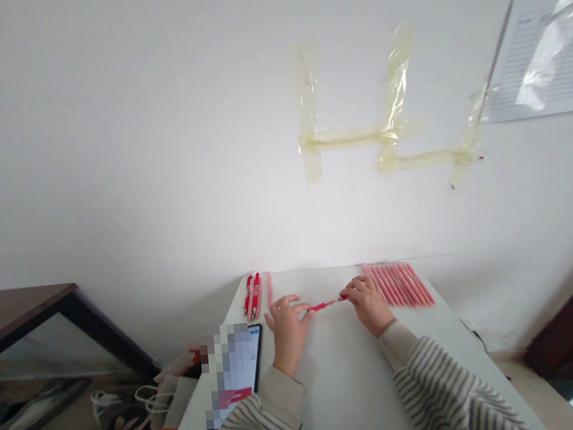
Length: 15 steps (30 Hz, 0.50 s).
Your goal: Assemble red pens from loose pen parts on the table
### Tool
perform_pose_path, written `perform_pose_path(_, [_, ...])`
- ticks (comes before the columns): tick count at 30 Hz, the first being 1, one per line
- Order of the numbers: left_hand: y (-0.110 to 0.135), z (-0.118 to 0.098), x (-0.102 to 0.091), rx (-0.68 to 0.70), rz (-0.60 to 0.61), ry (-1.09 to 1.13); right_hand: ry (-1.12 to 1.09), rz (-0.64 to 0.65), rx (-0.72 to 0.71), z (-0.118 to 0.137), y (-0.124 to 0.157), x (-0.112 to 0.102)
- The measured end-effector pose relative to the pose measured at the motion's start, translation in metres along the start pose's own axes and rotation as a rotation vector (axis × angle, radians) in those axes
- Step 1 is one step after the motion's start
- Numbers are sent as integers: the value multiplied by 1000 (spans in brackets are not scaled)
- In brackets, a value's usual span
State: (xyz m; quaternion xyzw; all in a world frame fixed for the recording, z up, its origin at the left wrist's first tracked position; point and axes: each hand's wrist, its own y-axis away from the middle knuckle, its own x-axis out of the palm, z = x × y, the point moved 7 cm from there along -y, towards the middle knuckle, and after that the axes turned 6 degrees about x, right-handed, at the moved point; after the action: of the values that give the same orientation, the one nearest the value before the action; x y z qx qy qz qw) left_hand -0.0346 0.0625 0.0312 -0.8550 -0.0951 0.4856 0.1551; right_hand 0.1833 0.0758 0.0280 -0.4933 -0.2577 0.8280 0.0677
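Note:
Above the far middle of the white table, my two hands hold a red pen between them. My left hand [289, 325] pinches the red barrel [319, 307] between thumb and fingertips. A thin pale stretch, which looks like a refill [331, 302], shows between the barrel and the other end. My right hand [369, 303] is closed on that end, a small red piece with a dark, metallic-looking part [342, 298]. Its fingers partly hide it. Close to the right hand lies a row of several pink sticks, perhaps pens or refills [398, 285].
Red pens [252, 297] and a single pink stick [269, 289] lie at the table's [351, 383] far left. A phone [256, 355] rests by my left forearm. Bags and cables [157, 400] crowd the floor at left. The wall [160, 152] borders the table's far edge.

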Motion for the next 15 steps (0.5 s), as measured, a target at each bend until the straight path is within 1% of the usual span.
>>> perform_pose_path(5, [-1, 3, 2, 4, 3, 7, -39, 74, 15, 1, -1, 0])
perform_pose_path(10, [-2, 7, 5, -1, 1, 9, 6, 101, 22, 1, 0, -1])
perform_pose_path(15, [-3, 5, 4, 25, -16, 18, 9, 116, 18, 1, 0, 0])
